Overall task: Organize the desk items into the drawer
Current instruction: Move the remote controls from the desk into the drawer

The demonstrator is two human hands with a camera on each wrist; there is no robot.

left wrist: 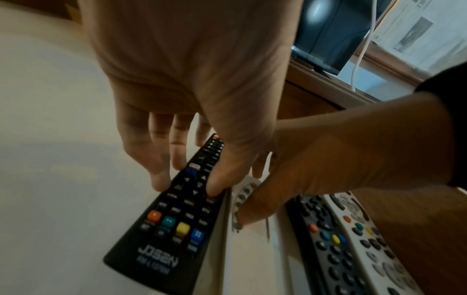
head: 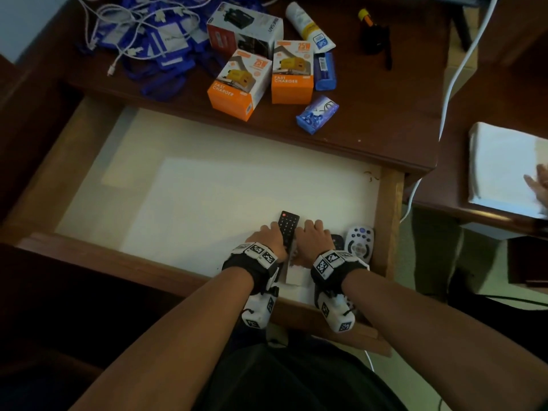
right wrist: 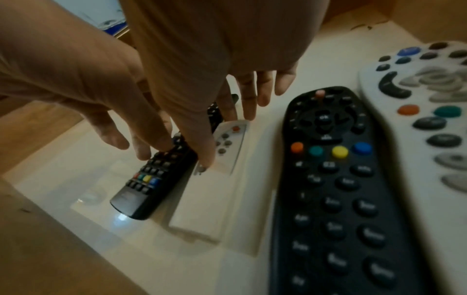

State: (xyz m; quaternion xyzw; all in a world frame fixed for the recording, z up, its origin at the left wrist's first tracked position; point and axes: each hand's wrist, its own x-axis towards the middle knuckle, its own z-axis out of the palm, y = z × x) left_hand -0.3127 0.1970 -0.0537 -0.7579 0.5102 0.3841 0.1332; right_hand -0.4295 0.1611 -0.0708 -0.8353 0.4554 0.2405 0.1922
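The open drawer (head: pixel 189 179) has a white lining. At its front right my left hand (head: pixel 265 235) pinches a black remote (head: pixel 288 228) by its sides; the left wrist view shows the fingers (left wrist: pixel 159 179) on one edge and the thumb on the other. Beside it, my right hand (head: pixel 312 235) grips a slim white remote (right wrist: pixel 227 143), thumb on its left edge, fingers past its top. A second black remote (right wrist: pixel 336 179) and a grey-white remote (head: pixel 359 243) lie to the right, by the drawer's side wall.
On the desk behind the drawer stand two orange charger boxes (head: pixel 238 84) (head: pixel 292 72), a white box (head: pixel 244 28), a white tube (head: pixel 310 28), two blue packs (head: pixel 317 114) and a pile of blue lanyards and cables (head: pixel 154 40). Another person's hand (head: pixel 538 185) touches white paper at right.
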